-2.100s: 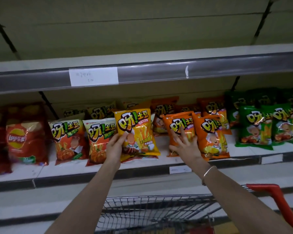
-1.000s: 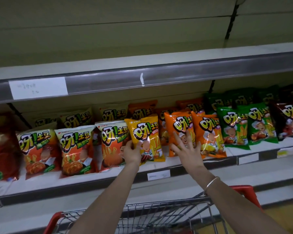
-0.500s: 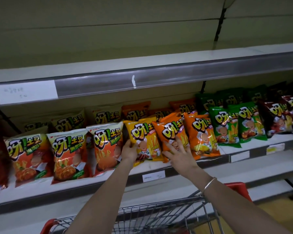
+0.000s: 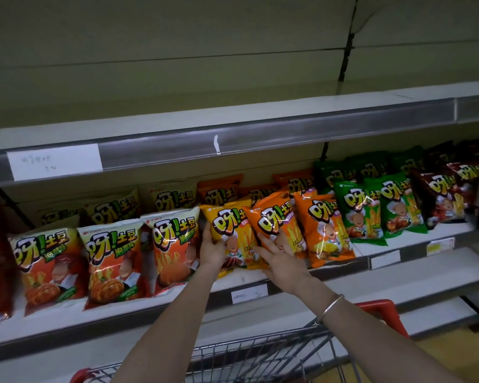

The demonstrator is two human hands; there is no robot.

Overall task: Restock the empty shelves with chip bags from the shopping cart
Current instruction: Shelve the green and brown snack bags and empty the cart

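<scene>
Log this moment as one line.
step: shelving | left hand: grips yellow bag | right hand: flat on tilted orange bag | cart: below arms

A white handwritten label (image 4: 54, 161) sits up-left of a price tag (image 4: 249, 293).

Dim, yellowish light, glare glinting off the chip bags (image 4: 324, 230), dark blurred corners and wide-angle bending at the edges
</scene>
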